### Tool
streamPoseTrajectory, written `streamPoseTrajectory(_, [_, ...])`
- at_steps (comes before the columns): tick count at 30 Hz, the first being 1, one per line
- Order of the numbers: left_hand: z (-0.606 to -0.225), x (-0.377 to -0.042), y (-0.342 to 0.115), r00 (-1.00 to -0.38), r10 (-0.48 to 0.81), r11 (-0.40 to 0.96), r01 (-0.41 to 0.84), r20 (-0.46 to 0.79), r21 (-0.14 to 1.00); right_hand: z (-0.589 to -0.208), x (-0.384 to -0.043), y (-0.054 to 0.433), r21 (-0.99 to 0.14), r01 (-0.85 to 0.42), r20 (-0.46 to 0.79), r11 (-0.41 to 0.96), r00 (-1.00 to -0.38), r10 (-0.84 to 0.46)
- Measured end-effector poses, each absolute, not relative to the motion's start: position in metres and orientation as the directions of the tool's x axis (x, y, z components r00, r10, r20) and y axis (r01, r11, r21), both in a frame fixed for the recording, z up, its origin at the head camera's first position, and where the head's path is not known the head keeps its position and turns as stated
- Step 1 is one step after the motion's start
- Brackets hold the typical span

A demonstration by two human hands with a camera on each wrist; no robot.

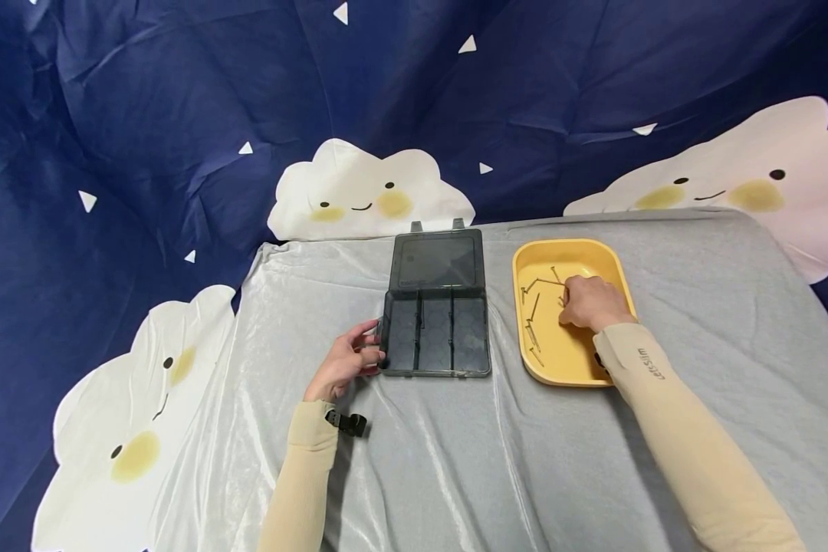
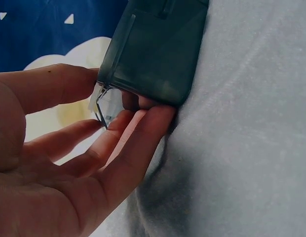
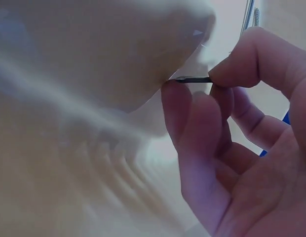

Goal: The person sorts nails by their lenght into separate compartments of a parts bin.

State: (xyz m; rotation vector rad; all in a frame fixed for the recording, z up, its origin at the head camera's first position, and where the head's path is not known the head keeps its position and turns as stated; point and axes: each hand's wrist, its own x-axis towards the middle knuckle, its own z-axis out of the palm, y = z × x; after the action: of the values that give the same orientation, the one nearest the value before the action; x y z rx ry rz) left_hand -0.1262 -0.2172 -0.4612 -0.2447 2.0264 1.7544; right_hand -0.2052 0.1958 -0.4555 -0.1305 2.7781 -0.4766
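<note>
My left hand (image 1: 348, 360) is at the left side of a dark translucent compartment box (image 1: 435, 376). Thumb and fingers hold the box's edge around a latch (image 2: 101, 106) in the left wrist view. The lid (image 1: 438, 261) is folded back, away from me. Inside the yellow tray (image 1: 569, 378), my right hand (image 1: 593, 300) pinches a thin dark screw (image 3: 193, 79) between thumb and fingertips. Part of the screw is hidden by the fingers. Several long thin screws (image 1: 534, 308) lie scattered in the tray, left of the hand.
Two dividers (image 1: 451, 337) split the box into three long compartments. Grey cloth (image 1: 448, 460) with folds covers the table. A dark blue curtain (image 1: 414, 92) with white clouds hangs behind the table and to its left.
</note>
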Motion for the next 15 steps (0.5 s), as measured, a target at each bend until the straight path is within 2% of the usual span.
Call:
streamPoseTrajectory(8, [-0.484, -0.133, -0.224, -0.886, 0.143, 0.169, -0.417, -0.441, 0.893, -0.45, -0.204, 0.2, -0.356, -0.019, -0.281, 0.934, -0.951, -0.126])
streamPoseTrajectory(15, [-0.488, -0.133, -0.223, -0.896, 0.125, 0.168, -0.404, -0.426, 0.899, -0.445, -0.203, 0.203, -0.382, -0.01, -0.277, 0.924, -0.953, -0.125])
